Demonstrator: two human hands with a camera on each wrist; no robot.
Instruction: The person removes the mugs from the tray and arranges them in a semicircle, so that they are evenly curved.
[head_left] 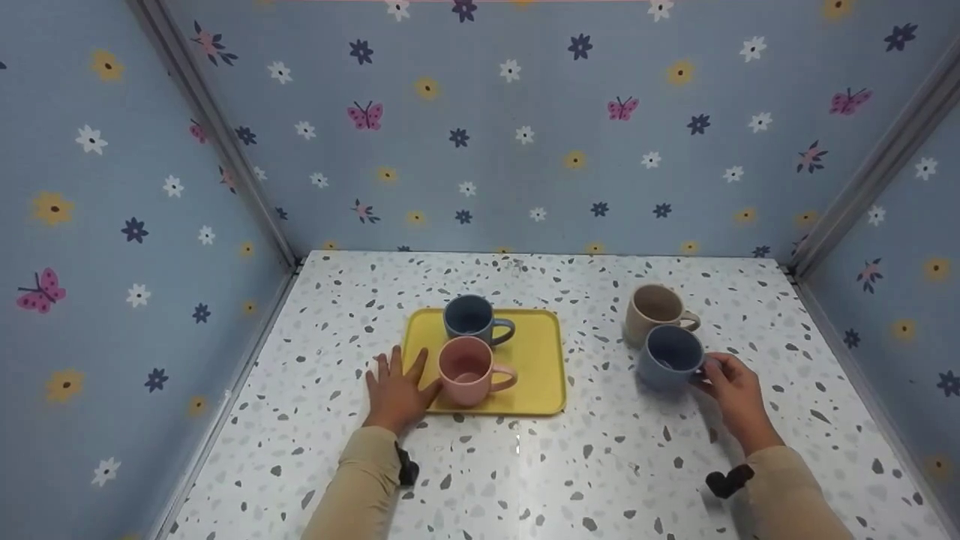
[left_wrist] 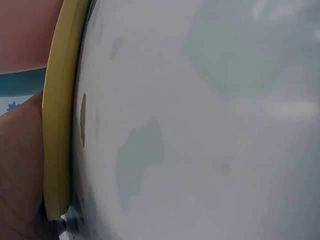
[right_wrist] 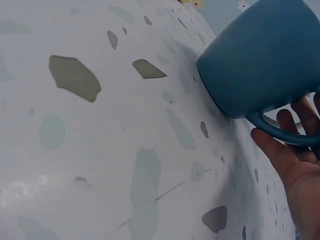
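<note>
On the right, my right hand (head_left: 735,394) grips the handle of a blue mug (head_left: 670,358); the right wrist view shows thumb and fingers around the handle (right_wrist: 285,135). Close behind that mug stands a beige mug (head_left: 652,311), partly hidden by it. My left hand (head_left: 397,394) lies with fingers spread over the left edge of a yellow tray (head_left: 536,375), thumb beside a pink mug (head_left: 466,371). A dark blue mug (head_left: 466,315) sits on the tray behind the pink one, both handles to the right. The left wrist view shows the tray rim (left_wrist: 57,125) against the hand.
A white speckled tabletop (head_left: 592,480) carries everything. Flower-patterned panels (head_left: 525,172) enclose the back and both sides, with metal posts (head_left: 225,150) at the corners. Dark straps with small devices (head_left: 727,481) sit on both wrists.
</note>
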